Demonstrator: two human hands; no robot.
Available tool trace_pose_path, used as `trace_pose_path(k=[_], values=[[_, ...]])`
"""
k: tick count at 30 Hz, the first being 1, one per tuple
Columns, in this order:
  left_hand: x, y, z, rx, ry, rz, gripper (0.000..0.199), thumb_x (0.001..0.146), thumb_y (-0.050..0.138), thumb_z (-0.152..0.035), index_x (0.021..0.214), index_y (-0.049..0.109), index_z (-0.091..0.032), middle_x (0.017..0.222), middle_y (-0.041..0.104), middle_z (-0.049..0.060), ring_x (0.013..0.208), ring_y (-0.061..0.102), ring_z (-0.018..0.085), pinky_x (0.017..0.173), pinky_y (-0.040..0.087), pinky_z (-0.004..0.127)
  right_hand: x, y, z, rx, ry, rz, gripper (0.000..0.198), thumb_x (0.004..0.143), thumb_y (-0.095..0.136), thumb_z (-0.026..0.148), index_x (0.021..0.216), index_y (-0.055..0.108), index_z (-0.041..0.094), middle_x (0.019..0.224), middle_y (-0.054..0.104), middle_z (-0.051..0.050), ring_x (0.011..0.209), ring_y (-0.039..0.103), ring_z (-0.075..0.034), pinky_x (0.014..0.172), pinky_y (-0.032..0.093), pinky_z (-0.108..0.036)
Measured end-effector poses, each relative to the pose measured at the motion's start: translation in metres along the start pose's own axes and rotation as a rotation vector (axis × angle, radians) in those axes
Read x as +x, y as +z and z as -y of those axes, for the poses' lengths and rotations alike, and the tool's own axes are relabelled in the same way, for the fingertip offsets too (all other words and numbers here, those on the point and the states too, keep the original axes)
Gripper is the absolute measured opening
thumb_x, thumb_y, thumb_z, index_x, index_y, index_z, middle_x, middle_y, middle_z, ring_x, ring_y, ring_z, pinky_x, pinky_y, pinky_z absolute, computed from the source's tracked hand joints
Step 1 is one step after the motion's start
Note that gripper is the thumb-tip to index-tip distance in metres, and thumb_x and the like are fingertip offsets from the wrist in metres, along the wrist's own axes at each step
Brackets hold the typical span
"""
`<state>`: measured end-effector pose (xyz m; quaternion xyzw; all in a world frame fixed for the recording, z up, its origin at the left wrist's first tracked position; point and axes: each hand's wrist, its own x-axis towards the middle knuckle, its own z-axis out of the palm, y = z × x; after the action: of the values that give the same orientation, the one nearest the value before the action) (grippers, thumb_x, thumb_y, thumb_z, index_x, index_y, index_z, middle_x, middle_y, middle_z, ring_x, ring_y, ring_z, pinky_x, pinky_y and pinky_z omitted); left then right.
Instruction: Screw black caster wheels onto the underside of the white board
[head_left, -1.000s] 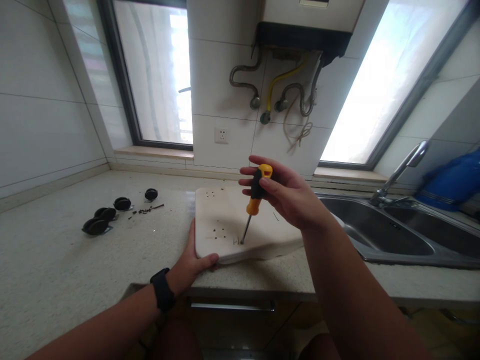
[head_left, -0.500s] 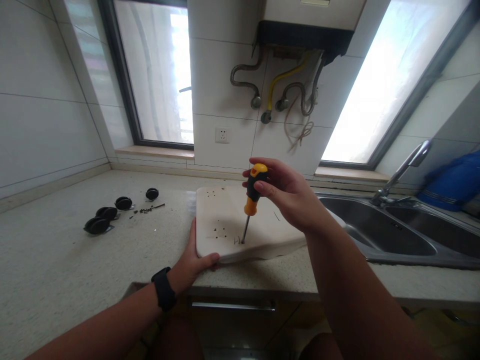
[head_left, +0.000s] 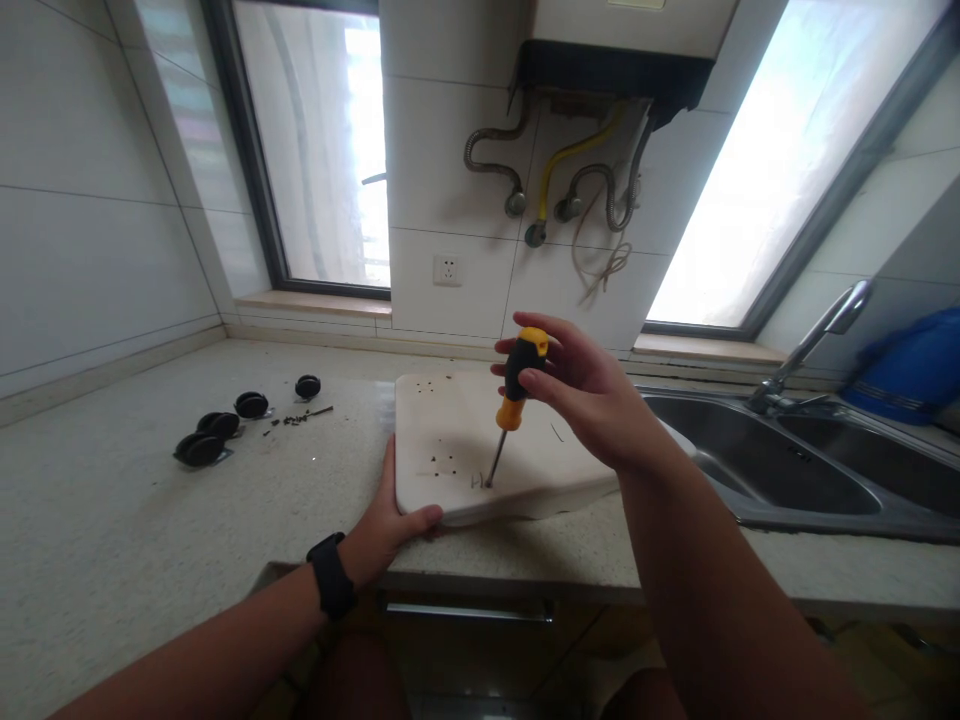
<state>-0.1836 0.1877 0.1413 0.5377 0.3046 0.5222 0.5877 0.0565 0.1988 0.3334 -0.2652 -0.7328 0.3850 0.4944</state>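
Observation:
My right hand [head_left: 574, 385] is closed around the black and yellow handle of a screwdriver [head_left: 523, 370]. Its shaft slants down to a dark spot near the front edge of a white board-like panel [head_left: 517, 430], beside some raised marks. Whether a screw sits under the tip, I cannot tell. My left hand [head_left: 394, 520], with a black watch on the wrist, grips the panel's front left corner, thumb on top and fingers along the side. Small dark holes in groups dot the panel's left part.
Several black caster wheels [head_left: 251, 404] lie on the counter [head_left: 247, 520] to the left, near a small pile of screws [head_left: 294, 420]. A double steel sink [head_left: 765, 470] with a faucet [head_left: 817, 340] is at the right. A water heater [head_left: 619, 60] with hoses hangs above.
The screwdriver's handle leans slightly more to the right, and my right hand has turned with it. The tip stays at the same spot on the panel. The left hand keeps its grip.

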Motion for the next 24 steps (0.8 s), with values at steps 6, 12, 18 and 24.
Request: trace_pose_path(k=[6, 12, 18, 24], values=[[0.0, -0.001, 0.002, -0.014, -0.012, -0.005, 0.13, 0.079, 0.086, -0.036, 0.161, -0.015, -0.042, 0.16, 0.032, 0.018, 0.11, 0.061, 0.034, 0.067, 0.063, 0.04, -0.001, 0.009, 0.0, -0.453, -0.064, -0.3, 0.052, 0.079, 0.083, 0.042, 0.124, 0.06, 0.029, 0.096, 0.064, -0.003, 0.081, 0.069, -0.024, 0.079, 0.063, -0.049], [0.001, -0.004, 0.003, -0.003, -0.025, -0.009, 0.131, 0.079, 0.086, -0.036, 0.161, -0.016, -0.041, 0.16, 0.031, 0.019, 0.11, 0.062, 0.035, 0.068, 0.063, 0.042, -0.005, 0.0, 0.003, -0.311, 0.002, -0.051, 0.055, 0.096, 0.058, 0.031, 0.149, 0.042, 0.036, 0.124, 0.06, -0.005, 0.102, 0.07, -0.022, 0.102, 0.056, -0.053], [0.001, -0.002, 0.003, -0.01, -0.02, -0.025, 0.133, 0.076, 0.087, -0.037, 0.162, -0.014, -0.042, 0.162, 0.029, 0.019, 0.11, 0.061, 0.034, 0.066, 0.062, 0.04, -0.004, 0.001, 0.001, -0.453, -0.03, -0.138, 0.056, 0.087, 0.075, 0.04, 0.139, 0.054, 0.036, 0.107, 0.066, -0.003, 0.089, 0.069, -0.023, 0.089, 0.06, -0.051], [0.001, -0.004, 0.006, -0.01, -0.031, -0.035, 0.133, 0.077, 0.087, -0.036, 0.161, -0.015, -0.043, 0.162, 0.027, 0.019, 0.108, 0.062, 0.033, 0.069, 0.063, 0.043, -0.002, -0.002, -0.004, -0.182, -0.02, -0.073, 0.047, 0.093, 0.067, 0.037, 0.138, 0.055, 0.039, 0.126, 0.064, -0.004, 0.104, 0.069, -0.023, 0.098, 0.057, -0.051]])
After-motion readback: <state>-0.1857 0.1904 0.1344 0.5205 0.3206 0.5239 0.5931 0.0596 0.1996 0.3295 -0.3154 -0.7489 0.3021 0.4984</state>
